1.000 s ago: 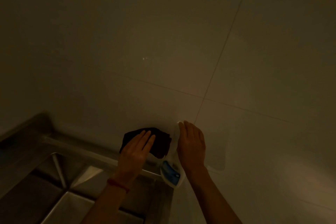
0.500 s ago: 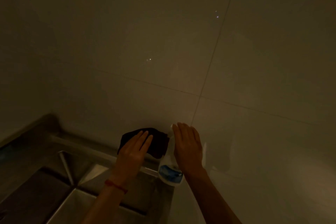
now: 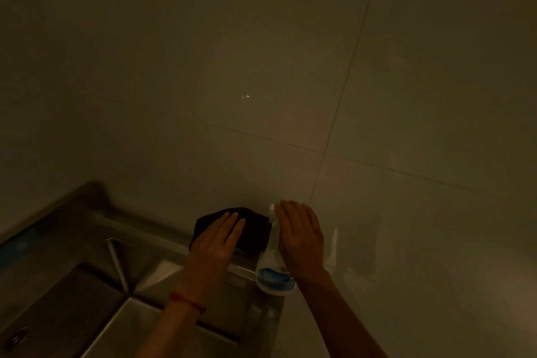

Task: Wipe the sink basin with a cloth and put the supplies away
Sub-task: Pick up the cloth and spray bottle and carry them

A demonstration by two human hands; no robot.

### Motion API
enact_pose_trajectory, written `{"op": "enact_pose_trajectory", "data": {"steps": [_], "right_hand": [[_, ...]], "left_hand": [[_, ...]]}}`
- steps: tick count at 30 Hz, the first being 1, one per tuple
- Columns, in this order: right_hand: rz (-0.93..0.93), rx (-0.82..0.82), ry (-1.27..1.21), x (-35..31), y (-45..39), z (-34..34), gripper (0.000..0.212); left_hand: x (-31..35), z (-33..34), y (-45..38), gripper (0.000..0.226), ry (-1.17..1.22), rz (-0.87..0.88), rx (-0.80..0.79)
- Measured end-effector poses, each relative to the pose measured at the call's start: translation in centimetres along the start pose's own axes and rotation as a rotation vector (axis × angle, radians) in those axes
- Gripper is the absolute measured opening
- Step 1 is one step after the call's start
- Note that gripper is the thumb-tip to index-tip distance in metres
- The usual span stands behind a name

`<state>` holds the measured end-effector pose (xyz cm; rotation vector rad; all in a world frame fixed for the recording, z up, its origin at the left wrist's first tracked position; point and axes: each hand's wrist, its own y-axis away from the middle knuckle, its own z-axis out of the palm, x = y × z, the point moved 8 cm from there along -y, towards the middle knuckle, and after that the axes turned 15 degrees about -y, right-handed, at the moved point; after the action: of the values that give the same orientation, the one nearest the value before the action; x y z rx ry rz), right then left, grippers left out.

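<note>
Left hand (image 3: 213,244): fingers straight, laid flat on the dark cloth (image 3: 250,232), pressing it down. No curl, so the grip is open. A red string bracelet (image 3: 186,302) sits on that wrist.

Right hand (image 3: 300,237): draped over the top of the spray bottle (image 3: 271,270), fingers (image 3: 286,209) extended forward over the white trigger head, palm covering the neck. Underside of the hand is hidden; I can't tell whether the thumb wraps the neck or the hand just rests on it, so the grip on this side can't be called.

Cloth: black or very dark, crumpled, lying on the back ledge of the steel sink (image 3: 136,229), its far edge right up against the tiled wall (image 3: 261,67). Its right edge touches or nearly touches the bottle.

Bottle: clear plastic, with blue liquid pooled in the base. It stands at the right rear corner of the sink rim, just beside the cloth, and leans a bit toward the viewer from this angle. White nozzle tip pokes out past the fingertips, near the wall.

Sink: stainless, basin (image 3: 87,308) lower left with creased walls catching a little light. A drain is just visible at the far lower left edge. Flat steel deck runs along the left side.

Wall: large pale glossy tiles, with thin grout lines crossing just above the right hand. A faint reflection of the bottle shows on the tile to the right.

Lighting is very dim and warm; fine detail is lost.
</note>
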<state>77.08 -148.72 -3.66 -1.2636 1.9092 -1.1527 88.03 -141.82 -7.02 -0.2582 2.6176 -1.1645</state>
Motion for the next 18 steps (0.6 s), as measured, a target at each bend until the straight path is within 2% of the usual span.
{"op": "enact_pose_trajectory", "data": {"steps": [2, 6, 18], "right_hand": [[-0.038, 0.004, -0.016, -0.4, -0.1, -0.1, 0.049], [-0.107, 0.023, -0.023, -1.2, -0.3, -0.6, 0.049], [-0.205, 0.039, -0.095, -2.4, -0.2, -2.0, 0.043]], "left_hand": [[-0.2, -0.3, -0.1, 0.065, -0.012, -0.008, -0.001], [-0.5, -1.3, -0.2, 0.072, -0.024, -0.008, 0.022], [-0.7, -4.7, 0.6, 0.07, -0.152, -0.009, 0.048]]}}
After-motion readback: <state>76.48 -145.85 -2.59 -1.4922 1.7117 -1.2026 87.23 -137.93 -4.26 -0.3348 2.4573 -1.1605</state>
